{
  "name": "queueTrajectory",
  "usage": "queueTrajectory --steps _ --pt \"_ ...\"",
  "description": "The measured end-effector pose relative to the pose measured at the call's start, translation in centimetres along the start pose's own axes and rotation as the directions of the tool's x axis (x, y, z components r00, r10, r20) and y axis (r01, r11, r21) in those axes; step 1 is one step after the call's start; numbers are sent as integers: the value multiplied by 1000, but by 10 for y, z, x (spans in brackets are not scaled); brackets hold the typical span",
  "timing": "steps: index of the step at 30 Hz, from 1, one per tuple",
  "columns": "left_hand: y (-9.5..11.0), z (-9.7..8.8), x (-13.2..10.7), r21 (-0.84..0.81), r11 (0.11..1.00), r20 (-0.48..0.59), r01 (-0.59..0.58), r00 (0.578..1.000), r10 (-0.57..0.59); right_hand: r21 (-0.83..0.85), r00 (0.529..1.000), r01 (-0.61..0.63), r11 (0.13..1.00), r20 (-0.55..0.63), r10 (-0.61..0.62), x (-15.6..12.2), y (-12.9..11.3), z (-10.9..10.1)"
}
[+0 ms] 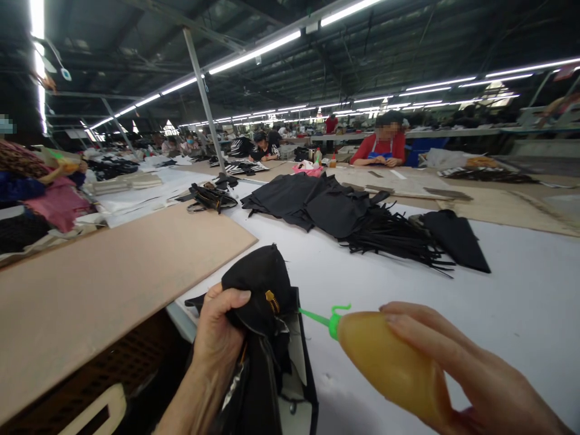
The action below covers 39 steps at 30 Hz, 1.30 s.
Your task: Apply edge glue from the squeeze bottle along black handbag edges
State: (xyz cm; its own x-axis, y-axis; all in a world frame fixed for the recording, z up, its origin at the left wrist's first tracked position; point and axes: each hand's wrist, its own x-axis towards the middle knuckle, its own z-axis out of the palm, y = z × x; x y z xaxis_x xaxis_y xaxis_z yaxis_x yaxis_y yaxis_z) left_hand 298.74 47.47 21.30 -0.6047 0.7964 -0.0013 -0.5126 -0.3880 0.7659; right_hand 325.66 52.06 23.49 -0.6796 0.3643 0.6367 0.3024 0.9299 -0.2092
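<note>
My left hand (pixel 222 326) is closed on a black fabric bag (pixel 258 278), thumb on top of the cloth. A brass-coloured zipper end (pixel 272 301) shows on the bag, and a pale inner panel (pixel 296 356) lies along its right side. In my right hand (pixel 462 356) is a squeeze bottle (pixel 385 356) of amber liquid, tipped toward the left. Its green nozzle (pixel 315 316) points at the bag's edge, with the tip at or very near the black material; contact is hard to tell.
Black fabric pieces (pixel 317 202) and thin black strips (pixel 399 241) lie on the white table (pixel 512 314). A tan board (pixel 122 272) covers the left side, above a brown crate (pixel 122 374). Co-workers sit at farther tables, one in a red top (pixel 401 148). Another person is at the far left.
</note>
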Motion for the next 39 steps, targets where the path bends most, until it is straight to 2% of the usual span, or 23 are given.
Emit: queueTrajectory --steps 3,7,12,20,26,33,39 --pt "1 2 0 0 1000 0 4 1000 -4 -70 1000 11 997 18 -9 -3 2 -3" --pt "0 0 -1 4 1000 0 15 1000 -15 -100 996 90 991 26 -88 -4 7 0" --pt "-1 -2 -2 3 1000 -8 18 1000 -18 -61 997 75 995 12 -75 1 8 4" --pt "-4 -7 1 6 1000 15 17 1000 -17 -139 998 62 988 -3 -63 -5 10 11" --pt "0 -2 -2 2 1000 -5 27 1000 -27 -207 995 80 975 -46 -91 0 5 9" --pt "2 1 -3 -8 999 2 31 1000 -31 -197 995 51 979 -73 -66 4 -4 7" --pt "-1 -2 -1 -23 1000 7 18 1000 -18 -218 999 -47 975 2 48 -21 -3 7"
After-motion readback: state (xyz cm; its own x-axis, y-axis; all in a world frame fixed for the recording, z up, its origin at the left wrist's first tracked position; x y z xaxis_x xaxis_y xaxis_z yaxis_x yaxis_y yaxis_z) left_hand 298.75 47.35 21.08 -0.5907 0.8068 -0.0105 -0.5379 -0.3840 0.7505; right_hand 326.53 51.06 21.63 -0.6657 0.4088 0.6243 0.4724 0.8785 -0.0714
